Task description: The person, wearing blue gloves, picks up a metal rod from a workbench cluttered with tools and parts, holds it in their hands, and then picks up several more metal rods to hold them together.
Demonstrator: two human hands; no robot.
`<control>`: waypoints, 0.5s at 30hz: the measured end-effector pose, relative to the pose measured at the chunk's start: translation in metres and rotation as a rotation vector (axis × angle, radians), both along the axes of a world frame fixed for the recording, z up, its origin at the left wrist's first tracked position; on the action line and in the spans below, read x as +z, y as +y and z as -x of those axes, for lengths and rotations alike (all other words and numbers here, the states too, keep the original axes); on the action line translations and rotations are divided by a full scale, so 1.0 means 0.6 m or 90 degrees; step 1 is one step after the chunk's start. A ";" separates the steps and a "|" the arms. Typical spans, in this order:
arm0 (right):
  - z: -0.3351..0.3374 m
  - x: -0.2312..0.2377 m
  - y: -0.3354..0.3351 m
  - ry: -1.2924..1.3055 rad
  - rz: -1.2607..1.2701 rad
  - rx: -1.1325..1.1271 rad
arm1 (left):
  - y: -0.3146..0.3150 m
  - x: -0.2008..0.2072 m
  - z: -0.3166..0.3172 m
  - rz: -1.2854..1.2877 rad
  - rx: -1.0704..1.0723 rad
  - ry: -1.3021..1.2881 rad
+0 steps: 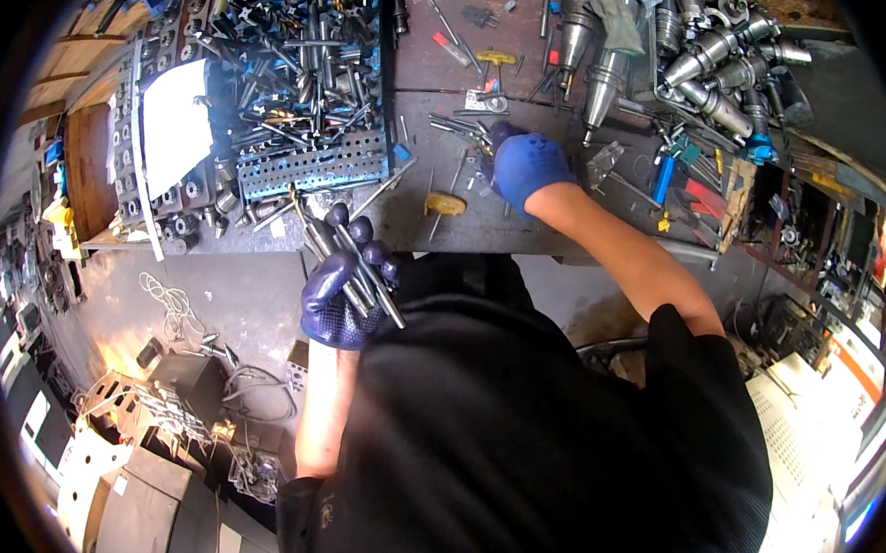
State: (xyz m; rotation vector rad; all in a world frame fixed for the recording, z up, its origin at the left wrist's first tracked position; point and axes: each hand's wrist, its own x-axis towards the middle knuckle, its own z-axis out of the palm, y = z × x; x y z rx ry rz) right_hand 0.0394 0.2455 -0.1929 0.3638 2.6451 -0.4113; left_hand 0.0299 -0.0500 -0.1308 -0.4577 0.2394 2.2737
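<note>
My left hand (pixel 347 290), in a dark purple coated glove, is palm up at the bench's front edge. Its fingers are curled around several metal cutting tools (pixel 363 264), long round shanks lying side by side; one has a gold-coloured tip. Over the bench my right hand (pixel 531 168), in a blue glove with a darker palm, reaches forward with bent fingers. A loose bunch of slim cutting tools (pixel 457 125) lies right at its fingertips. The back of the hand hides most of the fingers and whatever is between them.
Left on the bench, a blue perforated rack (pixel 314 165) is heaped with cutting tools beside a white sheet (pixel 177 127). Yellow-handled keys (pixel 447 205) lie mid-bench. Tapered tool holders (pixel 605 85) stand behind my right hand; more fill a tray (pixel 717 116) at right.
</note>
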 end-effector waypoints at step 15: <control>-0.050 -0.123 0.100 0.198 0.443 -0.201 | 0.028 0.018 -0.080 0.037 0.006 -0.011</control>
